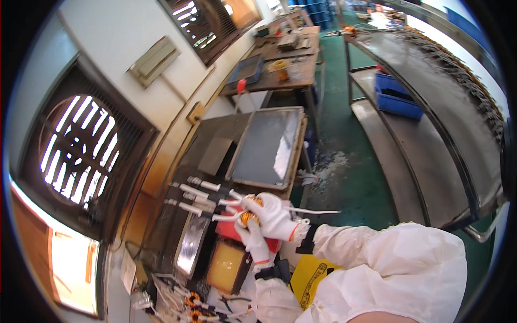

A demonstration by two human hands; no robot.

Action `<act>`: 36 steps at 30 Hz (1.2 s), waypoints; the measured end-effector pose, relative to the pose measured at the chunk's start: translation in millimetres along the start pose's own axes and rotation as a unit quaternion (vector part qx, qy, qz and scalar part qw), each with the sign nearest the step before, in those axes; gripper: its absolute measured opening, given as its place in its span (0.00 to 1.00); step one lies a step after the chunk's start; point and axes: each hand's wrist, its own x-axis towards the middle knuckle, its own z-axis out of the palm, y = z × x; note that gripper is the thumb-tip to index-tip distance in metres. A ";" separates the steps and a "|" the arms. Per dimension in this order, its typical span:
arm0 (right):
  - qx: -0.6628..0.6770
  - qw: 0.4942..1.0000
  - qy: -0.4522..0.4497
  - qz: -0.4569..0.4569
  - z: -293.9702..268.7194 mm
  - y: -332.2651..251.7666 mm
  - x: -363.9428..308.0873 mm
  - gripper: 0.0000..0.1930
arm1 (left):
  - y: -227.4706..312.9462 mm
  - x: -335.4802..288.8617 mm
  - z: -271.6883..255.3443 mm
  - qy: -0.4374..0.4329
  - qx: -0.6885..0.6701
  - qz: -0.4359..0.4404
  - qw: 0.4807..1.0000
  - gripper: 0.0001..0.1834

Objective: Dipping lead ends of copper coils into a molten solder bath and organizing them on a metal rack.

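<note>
Both my hands are in white gloves and close together over the bench. My left hand (254, 243) pinches a copper-wound ring coil (248, 218) from the near side. My right hand (276, 218) curls its fingers round a second orange coil (257, 202), partly hidden by the glove. White sleeved leads (202, 196) with dark bands and pale ends run from the coils toward the left. Under the hands lies a red surface (229, 230). Left of it sits a trough with a shiny silver surface (189, 245), and nearer stands a dark-rimmed tray of amber material (226, 262).
More coils with white leads (194, 307) lie at the near left. A wide metal tray (266, 148) occupies the bench beyond my hands. A wooden table (291, 75) stands farther off. To the right are a metal shelf rack (398, 145) and a blue bin (396, 97).
</note>
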 end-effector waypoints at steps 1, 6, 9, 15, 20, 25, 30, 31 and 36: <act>0.010 1.000 -0.006 0.020 -1.4 -3.4 0.8 0.15 | 1.0 -0.3 -1.0 -0.011 0.007 0.016 1.000 0.25; -0.016 1.000 0.010 0.013 -7.7 -2.5 4.6 0.16 | -1.1 2.5 9.0 -0.017 0.067 0.033 0.997 0.24; -0.040 0.999 0.006 0.010 -1.4 -7.5 5.6 0.20 | -5.5 5.5 2.2 0.002 0.055 0.005 0.998 0.28; -0.070 0.997 0.004 0.007 6.9 -1.6 -1.3 0.24 | -7.5 5.4 0.3 0.012 0.049 -0.001 0.999 0.34; -0.094 0.995 0.002 0.017 8.2 3.9 -6.2 0.27 | -5.2 3.2 3.7 0.002 0.053 -0.019 0.998 0.36; -0.112 0.993 -0.005 0.022 12.5 5.3 -10.8 0.30 | -4.4 1.6 1.3 0.005 0.047 -0.011 0.999 0.35; -0.089 0.995 -0.019 0.038 9.1 3.7 -6.9 0.30 | -5.1 2.4 4.3 -0.004 0.055 0.020 0.998 0.28; -0.088 0.995 -0.020 0.038 9.4 3.5 -6.7 0.30 | -7.9 3.8 3.1 -0.002 0.064 0.022 0.998 0.28; -0.108 0.993 -0.019 0.033 10.3 4.9 -7.6 0.30 | -13.7 6.0 0.7 0.004 0.095 0.023 0.995 0.28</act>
